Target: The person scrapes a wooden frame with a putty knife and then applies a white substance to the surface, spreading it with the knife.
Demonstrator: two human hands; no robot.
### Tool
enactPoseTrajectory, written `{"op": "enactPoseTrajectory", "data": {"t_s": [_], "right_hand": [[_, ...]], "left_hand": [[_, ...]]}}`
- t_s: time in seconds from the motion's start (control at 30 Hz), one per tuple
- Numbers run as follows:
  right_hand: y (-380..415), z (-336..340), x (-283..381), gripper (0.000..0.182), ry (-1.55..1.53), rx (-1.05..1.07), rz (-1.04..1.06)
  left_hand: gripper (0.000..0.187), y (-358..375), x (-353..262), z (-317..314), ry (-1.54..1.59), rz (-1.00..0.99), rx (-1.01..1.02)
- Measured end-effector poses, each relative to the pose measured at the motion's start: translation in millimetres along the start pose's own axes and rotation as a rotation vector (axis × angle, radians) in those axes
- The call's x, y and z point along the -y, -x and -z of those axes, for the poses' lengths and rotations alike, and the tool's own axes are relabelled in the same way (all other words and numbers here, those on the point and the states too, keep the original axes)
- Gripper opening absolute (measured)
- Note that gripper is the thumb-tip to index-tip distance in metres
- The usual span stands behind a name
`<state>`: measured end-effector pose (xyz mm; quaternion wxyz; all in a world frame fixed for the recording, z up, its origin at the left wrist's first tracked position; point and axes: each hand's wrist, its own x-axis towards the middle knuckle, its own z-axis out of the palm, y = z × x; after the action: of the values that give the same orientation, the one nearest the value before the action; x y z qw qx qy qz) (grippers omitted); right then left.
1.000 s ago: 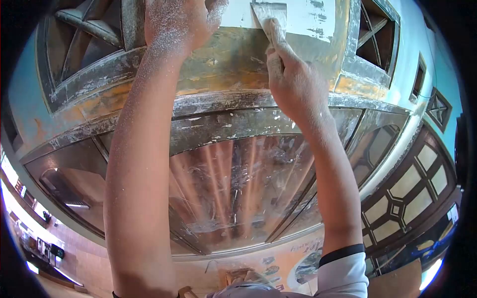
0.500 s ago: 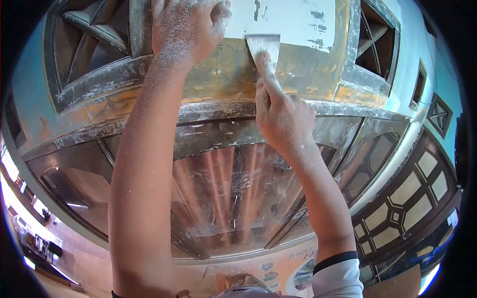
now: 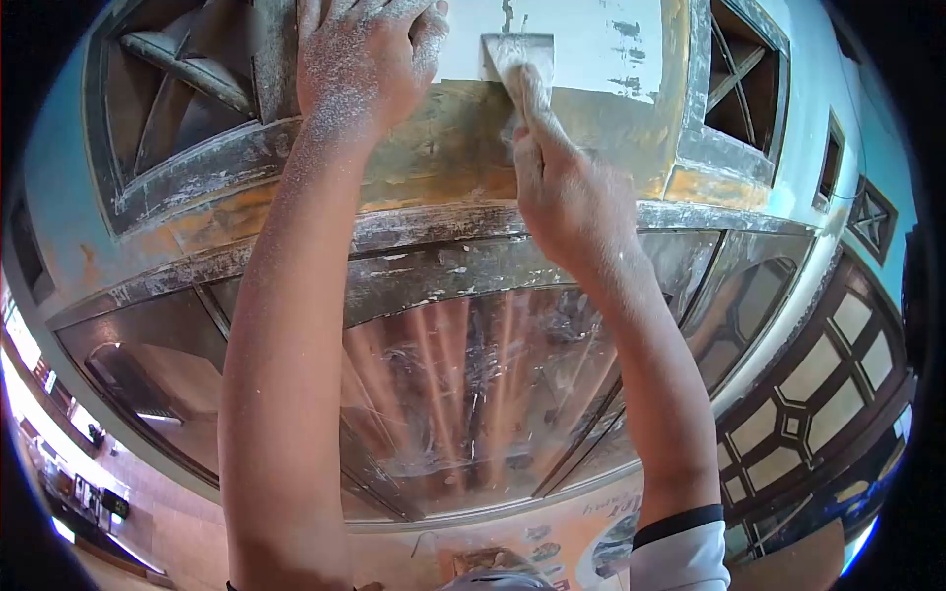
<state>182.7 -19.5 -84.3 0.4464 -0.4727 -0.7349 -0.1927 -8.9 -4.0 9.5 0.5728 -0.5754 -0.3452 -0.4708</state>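
My right hand grips a metal scraper, index finger laid along its blade. The blade's edge presses flat on a panel above a window, right where white paint meets scraped yellowish-grey surface. My left hand, dusted with white powder, rests palm-down on the same panel just left of the blade, fingers spread, holding nothing. Both forearms reach up from the bottom of the head view.
Below the panel runs a grey moulded frame around an arched glass pane smeared with white streaks. Lattice openings sit on the left and at the right. More windows lie lower right.
My right hand pulled the scraper down the panel, then pushed it back up to the edge of the white paint. My left hand stayed pressed in place.
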Motion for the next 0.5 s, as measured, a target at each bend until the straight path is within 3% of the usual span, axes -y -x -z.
{"op": "enactPoseTrajectory", "data": {"t_s": [0.13,0.2,0.3,0.43,0.5], "right_hand": [[10.9,-5.4,0.3,0.056,-0.033,-0.022,0.039],[21.5,-2.9,9.4,0.055,0.104,0.091,-0.034],[0.4,-4.9,3.2,0.058,-0.016,-0.034,0.045],[4.3,-4.2,11.0,0.058,-0.013,-0.015,0.008],[28.0,-8.3,15.8,0.058,0.079,0.134,-0.036]], "left_hand": [[0.044,0.3,2.1,-0.6,0.047,0.014,0.012],[0.044,1.3,3.2,-0.2,0.011,-0.010,0.023],[0.045,2.2,2.4,-1.1,-0.009,-0.012,-0.005],[0.045,2.0,2.7,-0.6,0.009,-0.006,0.005],[0.045,2.5,0.9,1.3,-0.006,-0.011,0.005]]}}
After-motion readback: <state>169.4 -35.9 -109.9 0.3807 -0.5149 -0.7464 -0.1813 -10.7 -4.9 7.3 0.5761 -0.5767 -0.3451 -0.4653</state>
